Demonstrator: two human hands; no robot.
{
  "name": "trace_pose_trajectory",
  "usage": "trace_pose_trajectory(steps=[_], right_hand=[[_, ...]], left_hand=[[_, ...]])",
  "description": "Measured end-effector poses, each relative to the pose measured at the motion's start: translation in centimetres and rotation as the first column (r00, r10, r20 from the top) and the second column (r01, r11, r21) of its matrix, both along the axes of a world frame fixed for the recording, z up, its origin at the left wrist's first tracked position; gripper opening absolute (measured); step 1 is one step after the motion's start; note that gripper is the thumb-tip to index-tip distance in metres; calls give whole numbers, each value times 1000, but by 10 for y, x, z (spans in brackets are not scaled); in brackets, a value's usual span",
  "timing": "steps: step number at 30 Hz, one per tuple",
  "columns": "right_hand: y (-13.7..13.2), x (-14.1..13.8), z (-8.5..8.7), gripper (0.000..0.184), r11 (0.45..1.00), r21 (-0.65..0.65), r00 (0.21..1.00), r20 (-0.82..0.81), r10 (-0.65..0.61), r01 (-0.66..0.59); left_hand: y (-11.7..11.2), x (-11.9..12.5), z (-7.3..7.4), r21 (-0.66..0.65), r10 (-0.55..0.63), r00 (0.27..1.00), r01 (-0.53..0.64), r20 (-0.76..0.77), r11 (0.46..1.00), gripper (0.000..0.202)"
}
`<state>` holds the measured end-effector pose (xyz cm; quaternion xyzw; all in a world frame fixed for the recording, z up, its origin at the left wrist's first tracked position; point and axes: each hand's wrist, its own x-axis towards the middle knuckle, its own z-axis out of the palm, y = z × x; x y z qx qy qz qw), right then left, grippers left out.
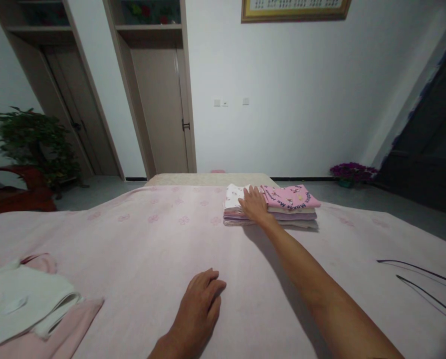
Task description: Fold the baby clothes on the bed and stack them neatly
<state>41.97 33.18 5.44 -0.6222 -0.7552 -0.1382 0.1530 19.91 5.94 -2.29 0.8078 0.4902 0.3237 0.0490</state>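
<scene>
At the far side of the pink-sheeted surface (pixel 133 269) lies a neat stack of folded clothes (pixel 294 217). On top are a pink printed garment (pixel 288 197) with dark lettering and a white patterned garment (pixel 233 197). My right hand (pixel 254 203) rests flat on the stack, fingers spread, over the spot where these two meet. Nearer to me, my left hand (pixel 202 301) lies on the sheet with its fingers loosely bent and nothing in it. Some loose garments, one white (pixel 32 294) and one pink (pixel 83 319), are heaped at the left edge.
Two thin black curved rods (pixel 413 267) lie at the right edge. Beyond the surface are a wooden chair (pixel 17 184), a leafy plant (pixel 36 144), purple flowers (pixel 352 172) in a pot and a closed door (pixel 159 104).
</scene>
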Motion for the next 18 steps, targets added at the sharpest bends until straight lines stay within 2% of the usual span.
trace_pose_trajectory(steps=[3, 6, 9, 12, 15, 18], right_hand=[[12, 8, -10, 66, 987, -143, 997, -14, -72, 69], [16, 11, -12, 65, 985, -162, 998, -20, -62, 58], [6, 9, -7, 62, 988, -145, 997, -33, -66, 61], [-22, 5, -7, 57, 1000, -21, 998, -59, -20, 19], [-64, 1, -22, 51, 978, 142, 985, -66, 160, -150], [-109, 3, -46, 52, 961, 107, 959, -103, 264, -253]], left_hand=[[0, 0, 0, -3, -1, 1000, 1, 3, 1000, 35], [-1, 1, -1, 2, 4, 1000, -4, 10, 1000, 36], [-2, 1, 0, 4, 7, 1000, -8, 23, 1000, 36], [-2, 0, 0, -22, 6, 999, -5, 37, 1000, 37], [-2, -1, -1, -55, 4, 998, -1, 56, 999, 38], [-1, -2, -2, -84, 3, 995, 6, 98, 996, 38]])
